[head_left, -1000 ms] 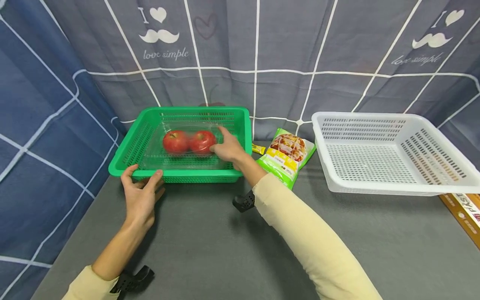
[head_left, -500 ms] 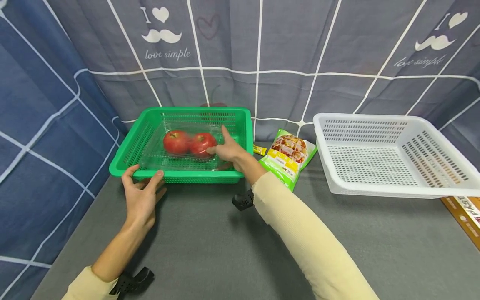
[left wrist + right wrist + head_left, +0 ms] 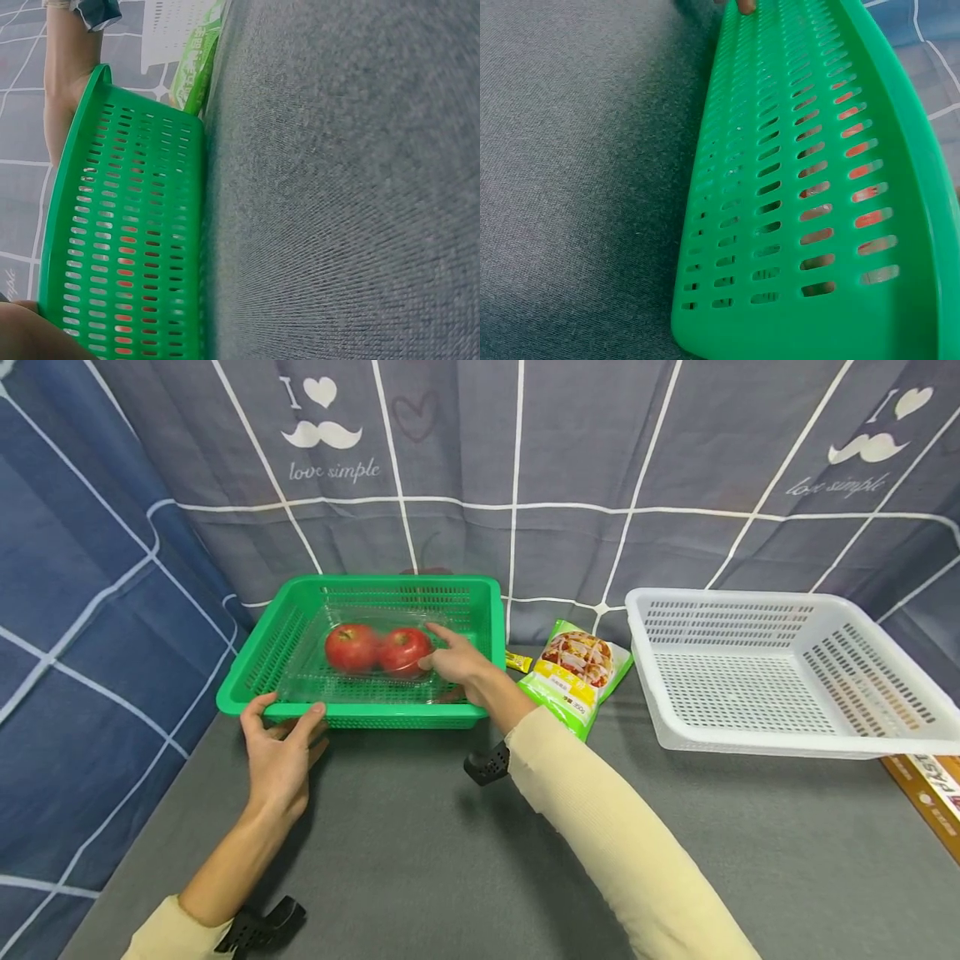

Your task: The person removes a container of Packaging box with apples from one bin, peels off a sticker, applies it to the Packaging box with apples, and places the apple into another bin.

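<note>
A green plastic basket (image 3: 375, 714) stands at the left by the curtain. Inside it is a clear plastic box (image 3: 307, 681) holding two red apples (image 3: 352, 647). My left hand (image 3: 277, 764) grips the basket's front rim near its left corner, some fingertips against the outer wall. My right hand (image 3: 459, 664) reaches over the basket's right front corner and holds the box's right end, thumb on top and index finger stretched forward. Its other fingers are largely hidden. In both wrist views red shows through the slots of the green basket (image 3: 142, 195).
Right of the green basket lie a green food packet (image 3: 573, 677) and a small yellow packet (image 3: 517, 661). A white slotted basket (image 3: 742, 739) stands further right, partly over a brown printed box (image 3: 930, 785). The gridded curtain (image 3: 562, 460) closes off the back.
My right index finger lifts slightly, then comes back down toward the box's right end. The left hand keeps its place at the rim, and the baskets and apples stay put.
</note>
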### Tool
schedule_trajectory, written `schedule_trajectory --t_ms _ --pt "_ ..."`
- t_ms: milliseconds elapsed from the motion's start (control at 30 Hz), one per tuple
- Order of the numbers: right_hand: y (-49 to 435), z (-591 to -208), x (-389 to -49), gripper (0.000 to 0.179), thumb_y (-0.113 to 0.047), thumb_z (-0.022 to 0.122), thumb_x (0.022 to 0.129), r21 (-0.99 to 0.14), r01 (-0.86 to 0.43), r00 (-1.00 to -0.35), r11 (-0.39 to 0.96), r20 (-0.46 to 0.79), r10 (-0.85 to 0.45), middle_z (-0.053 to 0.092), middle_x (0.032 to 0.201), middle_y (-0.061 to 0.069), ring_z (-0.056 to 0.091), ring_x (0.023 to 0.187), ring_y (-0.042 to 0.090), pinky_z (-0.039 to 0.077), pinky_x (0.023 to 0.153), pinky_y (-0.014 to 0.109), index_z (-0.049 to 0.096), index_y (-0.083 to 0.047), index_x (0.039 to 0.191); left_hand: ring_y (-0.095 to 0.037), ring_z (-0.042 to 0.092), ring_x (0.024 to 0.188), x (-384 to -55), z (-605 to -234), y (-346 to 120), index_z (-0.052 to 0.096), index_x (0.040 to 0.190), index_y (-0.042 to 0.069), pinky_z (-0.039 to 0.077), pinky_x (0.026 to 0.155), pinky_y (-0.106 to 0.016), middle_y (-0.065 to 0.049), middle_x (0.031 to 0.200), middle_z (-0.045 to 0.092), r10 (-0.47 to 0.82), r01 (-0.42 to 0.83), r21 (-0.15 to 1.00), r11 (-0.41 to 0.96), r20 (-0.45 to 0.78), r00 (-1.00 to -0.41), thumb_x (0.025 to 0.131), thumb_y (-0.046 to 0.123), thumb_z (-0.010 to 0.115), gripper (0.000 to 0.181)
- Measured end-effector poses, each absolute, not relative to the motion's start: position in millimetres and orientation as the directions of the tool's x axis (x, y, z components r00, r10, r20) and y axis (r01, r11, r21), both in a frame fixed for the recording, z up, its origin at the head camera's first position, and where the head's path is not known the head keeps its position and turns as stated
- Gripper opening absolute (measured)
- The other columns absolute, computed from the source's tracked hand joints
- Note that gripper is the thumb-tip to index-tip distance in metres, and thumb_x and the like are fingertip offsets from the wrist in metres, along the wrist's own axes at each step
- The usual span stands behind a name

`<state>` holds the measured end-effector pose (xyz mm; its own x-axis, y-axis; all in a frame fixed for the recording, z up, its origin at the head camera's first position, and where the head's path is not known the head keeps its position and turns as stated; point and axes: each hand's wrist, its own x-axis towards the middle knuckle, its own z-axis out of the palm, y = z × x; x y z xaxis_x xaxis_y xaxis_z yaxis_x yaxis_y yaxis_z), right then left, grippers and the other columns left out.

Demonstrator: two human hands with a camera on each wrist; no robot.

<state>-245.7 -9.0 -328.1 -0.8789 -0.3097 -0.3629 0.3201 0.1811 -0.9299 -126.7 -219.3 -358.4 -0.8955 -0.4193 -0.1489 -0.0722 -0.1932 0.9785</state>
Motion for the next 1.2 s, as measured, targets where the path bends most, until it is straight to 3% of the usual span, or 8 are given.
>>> schedule_trajectory --t_ms 467,667,967,1200 --pt "-6.1 -323.1 -240.8 0.072 0.003 0.056 0.092 -0.948 0.313 -0.908 0.058 -0.317 -0.275 0.018 0.161 0.011 0.033 0.138 0.040 0.058 0.065 0.046 0.034 -0.026 0.154 -0.021 0.062 0.102 -128.4 -361.8 -214.0 0.025 0.136 0.028 0.041 0.101 -0.049 -0.010 0.115 0.045 -0.446 -0.085 0.974 -0.209 -0.172 -0.878 0.093 0.018 0.069 0.063" --pt "-3.4 -306.2 -236.8 0.069 0.001 0.057 0.092 -0.953 0.303 -0.919 -0.005 -0.291 -0.266 0.032 0.154 0.014 0.043 0.126 0.037 0.058 0.064 0.046 0.038 -0.027 0.152 -0.018 0.064 0.096 -130.5 -363.3 -215.0 0.025 0.139 0.027 0.046 0.093 -0.040 -0.009 0.113 0.048 -0.465 -0.088 0.981 -0.175 -0.161 -0.871 0.091 0.022 0.072 0.067" --pt "12.6 -283.0 -225.5 0.063 -0.002 0.057 0.093 -0.947 0.313 -0.920 -0.065 -0.286 -0.266 0.039 0.150 0.014 0.036 0.136 0.044 0.058 0.065 0.050 0.044 -0.027 0.149 -0.016 0.064 0.098 -134.5 -364.5 -216.1 0.027 0.136 0.031 0.042 0.096 -0.045 -0.009 0.113 0.047 -0.470 -0.084 0.985 -0.150 -0.146 -0.870 0.091 0.024 0.072 0.064" --pt "28.3 -275.2 -211.7 0.061 -0.002 0.058 0.092 -0.965 0.253 -0.939 -0.064 -0.230 -0.257 0.047 0.133 0.017 0.046 0.125 0.041 0.057 0.064 0.051 0.045 -0.023 0.148 -0.015 0.063 0.096 -132.7 -364.0 -216.5 0.026 0.138 0.030 0.039 0.098 -0.047 -0.009 0.114 0.047 -0.476 -0.085 0.986 -0.145 -0.145 -0.868 0.092 0.024 0.071 0.064"
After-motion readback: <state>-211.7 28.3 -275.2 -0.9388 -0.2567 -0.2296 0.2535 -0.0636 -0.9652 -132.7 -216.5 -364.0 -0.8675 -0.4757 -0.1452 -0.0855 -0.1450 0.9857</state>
